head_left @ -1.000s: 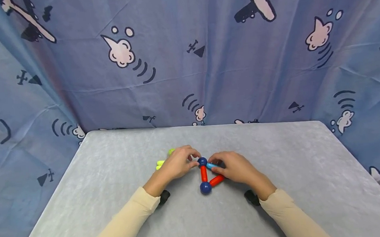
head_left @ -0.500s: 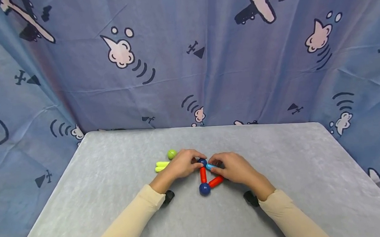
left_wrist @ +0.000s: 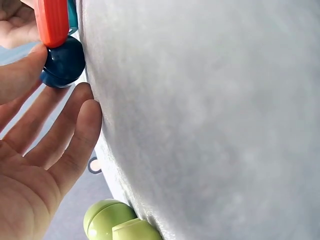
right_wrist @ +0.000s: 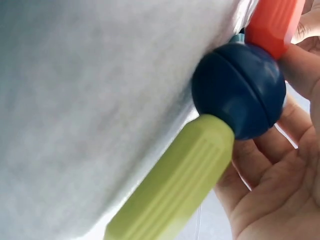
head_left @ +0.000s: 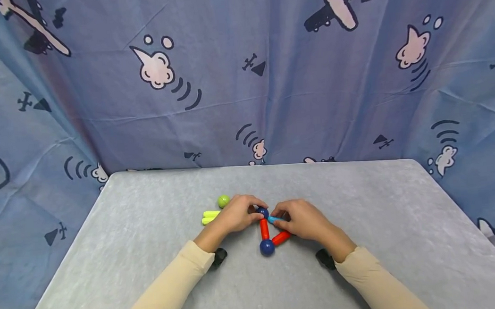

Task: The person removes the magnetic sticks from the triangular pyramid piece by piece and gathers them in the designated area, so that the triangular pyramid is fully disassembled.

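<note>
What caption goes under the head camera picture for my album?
On a gray table, the left hand grips the farther blue ball; the right hand pinches a light-blue stick.

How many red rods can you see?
2. One red rod joins two blue balls; the other red rod runs from the nearer ball toward the right hand, which may hide more.

Plain cream sleeves point(head_left: 167, 284) are worn (with black wrist cameras point(head_left: 220, 257)).
</note>
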`<state>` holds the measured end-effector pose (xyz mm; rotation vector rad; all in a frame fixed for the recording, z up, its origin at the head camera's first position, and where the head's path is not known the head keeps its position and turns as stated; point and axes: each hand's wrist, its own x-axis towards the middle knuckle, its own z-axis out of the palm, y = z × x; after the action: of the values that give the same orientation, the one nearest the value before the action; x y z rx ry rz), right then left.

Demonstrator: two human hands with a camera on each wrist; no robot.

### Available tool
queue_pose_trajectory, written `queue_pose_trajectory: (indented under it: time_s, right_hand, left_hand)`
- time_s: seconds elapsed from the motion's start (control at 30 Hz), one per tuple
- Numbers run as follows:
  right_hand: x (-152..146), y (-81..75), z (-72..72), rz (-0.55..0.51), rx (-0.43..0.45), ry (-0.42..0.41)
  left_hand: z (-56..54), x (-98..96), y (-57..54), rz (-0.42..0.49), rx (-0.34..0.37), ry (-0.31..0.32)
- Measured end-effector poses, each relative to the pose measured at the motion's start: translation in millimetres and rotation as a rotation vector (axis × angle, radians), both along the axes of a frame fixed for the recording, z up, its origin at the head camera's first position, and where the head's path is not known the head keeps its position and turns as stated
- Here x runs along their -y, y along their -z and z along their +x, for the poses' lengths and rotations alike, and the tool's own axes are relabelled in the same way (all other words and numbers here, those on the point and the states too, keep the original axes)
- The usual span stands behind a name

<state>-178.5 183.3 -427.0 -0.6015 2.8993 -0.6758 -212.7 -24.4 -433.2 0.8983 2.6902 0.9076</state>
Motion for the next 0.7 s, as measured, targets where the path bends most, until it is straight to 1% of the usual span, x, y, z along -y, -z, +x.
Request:
queue_pose_trajectory:
  time_s: [0.2, 0.37, 0.5, 0.7]
  right_hand:
    - [1.7, 0.1, -0.3, 0.010, 0.015, 0.020]
    - [0.8, 0.1, 0.5, 0.016, 0.017, 0.014]
    - [-1.2, -0.4, 0.9, 0.011, 0.023, 0.026]
    - [-6.7, -2.5, 1.7, -0.009, 0.009, 0.024]
  left_hand:
    - [0.9, 0.8, -1.4, -0.011, -0.004, 0.000]
    - [2.4, 2.4, -1.9, -0.007, 0.010, 0.008]
    - [3.3, 4.9, -1.3, -0.015, 0.005, 0.012]
    - [8.0, 9.7, -3.2, -0.041, -0.007, 0.012]
